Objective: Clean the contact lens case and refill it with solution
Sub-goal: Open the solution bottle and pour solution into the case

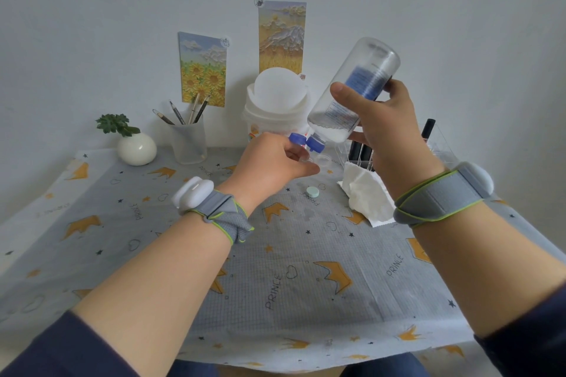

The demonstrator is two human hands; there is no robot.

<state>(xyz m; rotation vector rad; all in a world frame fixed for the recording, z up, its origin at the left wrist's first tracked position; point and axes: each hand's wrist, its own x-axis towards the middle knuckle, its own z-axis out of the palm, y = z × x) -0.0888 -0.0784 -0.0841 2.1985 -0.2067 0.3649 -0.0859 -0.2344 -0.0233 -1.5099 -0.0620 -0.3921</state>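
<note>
My right hand grips a clear solution bottle, tipped neck-down with its blue flip cap open. A little liquid sits at the bottle's neck. Just below the nozzle, my left hand holds the clear contact lens case by its left end; the right well shows, the left one is mostly hidden behind my fingers. A pale green lens-case lid lies on the tablecloth in front of the case.
A crumpled white tissue lies to the right. Behind stand a white lidded bin, a clear organiser with dark tubes, a pencil cup and a small plant vase. The patterned cloth covers the table.
</note>
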